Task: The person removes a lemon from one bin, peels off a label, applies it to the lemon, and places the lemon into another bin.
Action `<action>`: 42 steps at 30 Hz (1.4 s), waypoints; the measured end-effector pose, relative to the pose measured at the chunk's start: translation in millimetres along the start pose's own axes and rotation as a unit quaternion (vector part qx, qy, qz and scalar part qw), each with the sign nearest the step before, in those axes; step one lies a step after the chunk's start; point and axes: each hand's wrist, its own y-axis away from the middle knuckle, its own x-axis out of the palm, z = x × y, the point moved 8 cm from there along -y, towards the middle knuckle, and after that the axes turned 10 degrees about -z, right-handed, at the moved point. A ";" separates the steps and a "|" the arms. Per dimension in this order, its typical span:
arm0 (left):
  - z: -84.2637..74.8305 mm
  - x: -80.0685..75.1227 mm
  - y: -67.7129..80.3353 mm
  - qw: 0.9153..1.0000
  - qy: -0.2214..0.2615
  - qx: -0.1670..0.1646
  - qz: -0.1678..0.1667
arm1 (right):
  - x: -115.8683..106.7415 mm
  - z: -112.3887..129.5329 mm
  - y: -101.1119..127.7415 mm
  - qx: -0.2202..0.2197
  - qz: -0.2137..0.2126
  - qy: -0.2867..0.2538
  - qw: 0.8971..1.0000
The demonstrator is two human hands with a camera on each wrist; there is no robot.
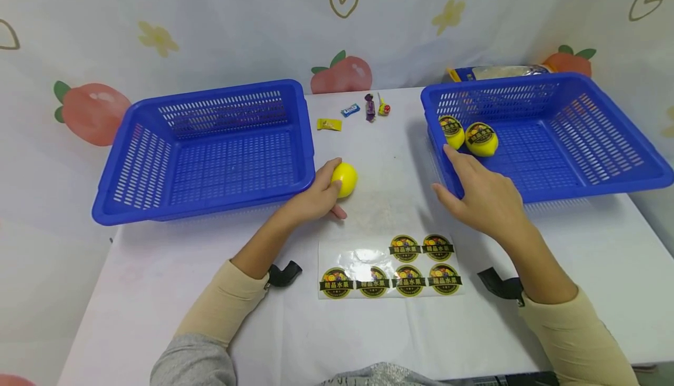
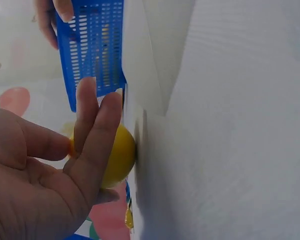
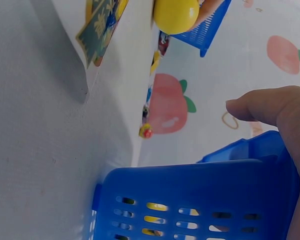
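Two blue baskets flank the white surface (image 1: 158,292) in the head view. The left hand (image 1: 316,199) curls its fingers round a plain yellow lemon (image 1: 344,179) that rests on the surface just beside the left basket (image 1: 210,146). The right hand (image 1: 481,196) lies with fingers straight along the near rim of the right basket (image 1: 553,134), where two labelled lemons (image 1: 468,134) sit. A sticker sheet (image 1: 389,269) lies near, between the hands.

From the left wrist, the lemon (image 2: 119,156) sits between fingers (image 2: 97,135) and thumb, touching the surface.

From the right wrist, the thumb (image 3: 270,107) hovers above the basket wall (image 3: 200,195), holding nothing.

Labelling would go best, I judge, with the fruit kept steady and a broad flank turned up. Its long axis seems to run roughly left-right, its tip pointing right, though the hand hides the other end.
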 end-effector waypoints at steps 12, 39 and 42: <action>1.3 1.5 -0.2 0.999 -0.032 0.014 -0.017 | -0.1 -0.3 -0.4 0.004 0.003 0.000 1.000; -8.8 2.6 2.4 0.991 -0.102 0.092 -0.009 | -0.6 0.9 0.3 -0.008 -0.008 -0.005 1.000; -9.5 3.4 3.7 0.989 -0.105 0.100 -0.012 | -6.5 5.6 2.7 -0.053 -0.047 -0.037 0.997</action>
